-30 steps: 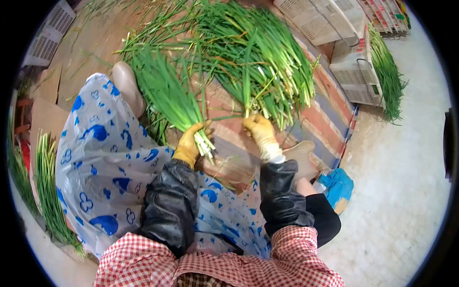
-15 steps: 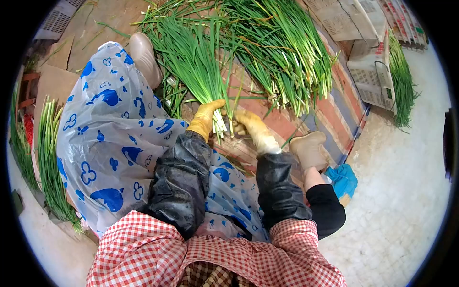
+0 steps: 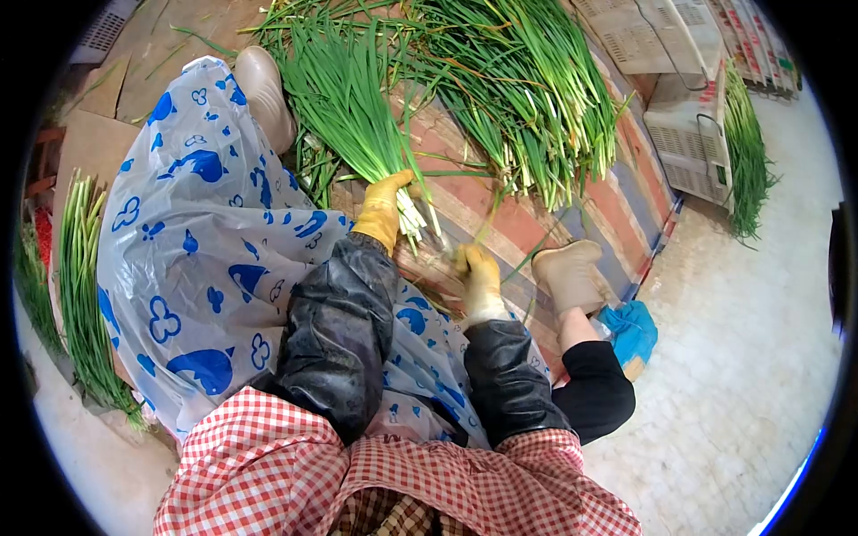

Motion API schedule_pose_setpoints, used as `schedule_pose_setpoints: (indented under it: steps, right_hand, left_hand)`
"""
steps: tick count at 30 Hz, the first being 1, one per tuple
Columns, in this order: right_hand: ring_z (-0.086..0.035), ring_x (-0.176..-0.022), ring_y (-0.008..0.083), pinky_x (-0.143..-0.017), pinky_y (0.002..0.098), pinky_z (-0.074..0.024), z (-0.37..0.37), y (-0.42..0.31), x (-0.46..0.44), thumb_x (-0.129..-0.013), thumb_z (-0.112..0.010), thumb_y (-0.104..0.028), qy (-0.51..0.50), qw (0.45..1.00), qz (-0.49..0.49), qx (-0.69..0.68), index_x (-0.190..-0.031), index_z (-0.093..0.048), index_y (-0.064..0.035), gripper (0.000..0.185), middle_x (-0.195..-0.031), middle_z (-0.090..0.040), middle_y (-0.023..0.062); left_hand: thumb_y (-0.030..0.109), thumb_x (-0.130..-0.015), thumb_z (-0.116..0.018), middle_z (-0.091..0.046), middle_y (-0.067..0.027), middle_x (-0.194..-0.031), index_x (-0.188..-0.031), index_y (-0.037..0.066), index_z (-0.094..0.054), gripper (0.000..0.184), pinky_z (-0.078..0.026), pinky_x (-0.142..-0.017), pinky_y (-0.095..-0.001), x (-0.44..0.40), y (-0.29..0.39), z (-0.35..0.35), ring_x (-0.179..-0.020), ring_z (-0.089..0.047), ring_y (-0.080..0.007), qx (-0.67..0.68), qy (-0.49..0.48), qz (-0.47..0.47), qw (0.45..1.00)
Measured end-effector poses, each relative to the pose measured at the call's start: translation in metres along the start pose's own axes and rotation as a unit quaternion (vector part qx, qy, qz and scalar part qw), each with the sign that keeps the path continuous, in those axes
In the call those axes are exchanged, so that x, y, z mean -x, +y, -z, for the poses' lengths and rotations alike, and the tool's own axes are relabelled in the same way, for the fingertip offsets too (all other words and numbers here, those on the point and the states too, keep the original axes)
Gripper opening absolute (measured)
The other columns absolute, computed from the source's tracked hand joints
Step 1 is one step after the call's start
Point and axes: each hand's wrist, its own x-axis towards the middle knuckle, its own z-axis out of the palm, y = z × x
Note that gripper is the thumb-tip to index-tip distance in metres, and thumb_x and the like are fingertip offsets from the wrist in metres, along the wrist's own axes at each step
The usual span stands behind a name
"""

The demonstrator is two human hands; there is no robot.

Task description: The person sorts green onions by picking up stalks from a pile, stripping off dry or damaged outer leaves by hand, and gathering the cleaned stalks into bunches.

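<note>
My left hand (image 3: 384,213), in a yellow glove, is closed around a bunch of garlic chives (image 3: 344,112) just above the white stem ends. Their green leaves fan out away from me across the floor covering. To the right of the stem ends and apart from them is my right hand (image 3: 481,281), gloved in yellow and white, its fingers closed. A thin yellowed chive leaf (image 3: 491,219) rises from those fingers, slightly blurred. Beyond my hands lies a large loose pile of garlic chives (image 3: 527,107), stems pointing toward me.
A plastic sheet with blue prints (image 3: 192,232) covers my left leg. My boots (image 3: 265,94) flank the work area on a striped floor covering (image 3: 617,205). White crates (image 3: 688,147) stand at right, with chives beside them. More chives (image 3: 85,295) lie at far left.
My right hand has moved toward me and away from the bunch, the thin yellowed leaf with it. My left hand still grips the bunch in nearly the same place.
</note>
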Motion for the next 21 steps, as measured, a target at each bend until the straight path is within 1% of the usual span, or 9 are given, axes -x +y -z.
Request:
schedule_pose_setpoints:
  steps: [3, 4, 6, 8, 10, 13, 16, 19, 21]
  right_hand:
    - [-0.060, -0.080, 0.0304, -0.072, 0.0387, -0.0449, 0.046, 0.024, 0.030, -0.078, -0.057, -0.043, -0.147, 0.930, -0.247, 0.227, -0.086, -0.065, -0.0028, 0.042, -0.083, -0.064, 0.0180]
    - [-0.059, -0.094, 0.0364, -0.081, 0.0429, -0.0446, 0.054, 0.024, 0.033, -0.074, -0.060, -0.048, -0.118, 0.893, -0.345, 0.263, -0.093, -0.066, -0.0045, 0.047, -0.094, -0.064, 0.0210]
    - [-0.058, -0.098, 0.0362, -0.083, 0.0421, -0.0444, 0.055, 0.012, 0.011, -0.075, -0.062, -0.040, -0.008, 0.900, -0.330, 0.285, -0.109, -0.059, -0.0054, 0.049, -0.102, -0.062, 0.0210]
    - [-0.057, -0.098, 0.0377, -0.084, 0.0424, -0.0442, 0.041, -0.046, -0.014, -0.076, -0.062, -0.032, 0.096, 0.975, -0.117, 0.163, -0.120, -0.050, -0.0061, 0.052, -0.105, -0.060, 0.0218]
    - [-0.056, -0.099, 0.0388, -0.084, 0.0422, -0.0440, 0.024, -0.102, -0.037, -0.078, -0.060, -0.027, 0.038, 0.989, -0.028, 0.139, -0.119, -0.048, -0.0063, 0.047, -0.105, -0.059, 0.0219]
    - [-0.057, -0.093, 0.0405, -0.079, 0.0434, -0.0459, 0.008, -0.118, -0.068, -0.081, -0.056, -0.021, -0.041, 0.983, -0.032, 0.179, -0.118, -0.048, -0.0057, 0.041, -0.100, -0.060, 0.0222]
    - [-0.061, -0.072, 0.0331, -0.062, 0.0388, -0.0486, 0.006, -0.105, -0.085, -0.085, -0.053, -0.017, -0.014, 0.992, -0.089, 0.085, -0.116, -0.049, -0.0044, 0.033, -0.085, -0.063, 0.0160]
    - [-0.037, -0.042, 0.0067, -0.037, 0.0214, -0.0287, 0.002, -0.088, -0.089, -0.094, -0.044, -0.029, 0.041, 0.905, -0.163, -0.390, -0.096, -0.060, -0.0078, 0.026, -0.059, -0.048, -0.0017]
    - [-0.037, -0.042, 0.0069, -0.037, 0.0213, -0.0287, 0.017, -0.096, -0.080, -0.095, -0.042, -0.029, -0.030, 0.894, -0.210, -0.394, -0.096, -0.060, -0.0055, 0.029, -0.057, -0.047, -0.0010]
  left_hand:
    - [0.015, -0.079, -0.063, -0.060, -0.0094, -0.065, -0.089, 0.004, -0.061, 0.015, -0.050, -0.047, -0.0396, 0.004, 0.002, -0.002, -0.053, -0.058, -0.0246, 0.021, -0.007, -0.010, 1.000]
    - [0.014, -0.079, -0.062, -0.060, -0.0097, -0.065, -0.089, 0.004, -0.061, 0.014, -0.050, -0.047, -0.0386, 0.005, 0.006, -0.003, -0.053, -0.059, -0.0240, 0.009, -0.007, -0.018, 1.000]
    - [0.012, -0.079, -0.063, -0.063, -0.0093, -0.068, -0.087, 0.002, -0.061, 0.013, -0.051, -0.048, -0.0341, 0.012, 0.010, -0.015, -0.055, -0.060, -0.0218, -0.018, 0.027, -0.055, 0.998]
    - [0.012, -0.079, -0.064, -0.064, -0.0097, -0.070, -0.087, 0.001, -0.062, 0.014, -0.051, -0.049, -0.0329, 0.009, 0.004, -0.015, -0.056, -0.061, -0.0208, -0.049, 0.034, -0.038, 0.997]
    - [0.013, -0.079, -0.064, -0.065, -0.0106, -0.073, -0.087, 0.001, -0.062, 0.014, -0.051, -0.050, -0.0319, 0.018, 0.007, -0.022, -0.056, -0.061, -0.0200, -0.062, 0.028, -0.027, 0.997]
    - [0.012, -0.080, -0.063, -0.065, -0.0102, -0.072, -0.088, 0.002, -0.063, 0.013, -0.051, -0.050, -0.0319, 0.011, 0.004, -0.025, -0.056, -0.061, -0.0200, -0.030, -0.009, -0.055, 0.998]
    - [0.013, -0.081, -0.062, -0.064, -0.0095, -0.070, -0.090, 0.002, -0.063, 0.015, -0.051, -0.049, -0.0324, 0.024, 0.021, -0.030, -0.056, -0.061, -0.0200, -0.007, -0.045, 0.005, 0.999]
    - [0.019, -0.083, -0.060, -0.064, -0.0085, -0.072, -0.095, 0.003, -0.063, 0.020, -0.053, -0.049, -0.0345, 0.022, 0.028, -0.020, -0.056, -0.061, -0.0201, 0.027, -0.096, 0.036, 0.994]
    - [0.020, -0.083, -0.060, -0.064, -0.0083, -0.075, -0.100, 0.005, -0.061, 0.022, -0.054, -0.051, -0.0356, 0.017, 0.025, -0.008, -0.061, -0.062, -0.0211, 0.017, -0.130, 0.084, 0.988]
